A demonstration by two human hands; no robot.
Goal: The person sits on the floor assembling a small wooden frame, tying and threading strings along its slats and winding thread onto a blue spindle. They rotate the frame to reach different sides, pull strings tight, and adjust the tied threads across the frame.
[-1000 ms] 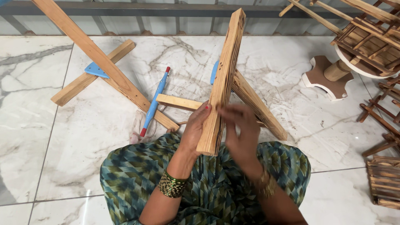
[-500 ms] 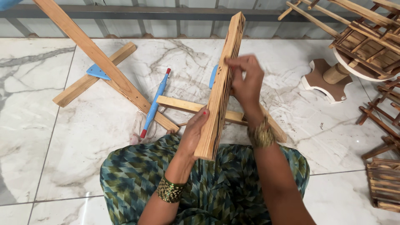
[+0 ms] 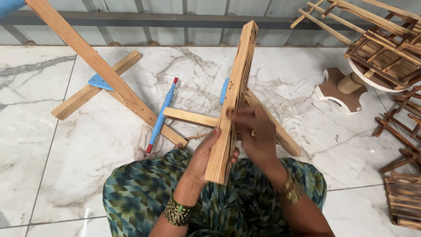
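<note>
Your left hand (image 3: 205,154) clasps the lower end of the upright slatted wooden piece (image 3: 232,98) to steady it over your lap while your right hand (image 3: 254,134) fingers pinch its edge just above, with a blue red-tipped tool (image 3: 161,116) lying left of them on the marble floor (image 3: 66,145); no labels show.

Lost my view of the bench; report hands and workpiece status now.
Left hand grips the slatted wooden piece near its lower end. Right hand on its middle, blurred. Piece upright, tilted. Blue-handled tool on the floor, apart.
</note>
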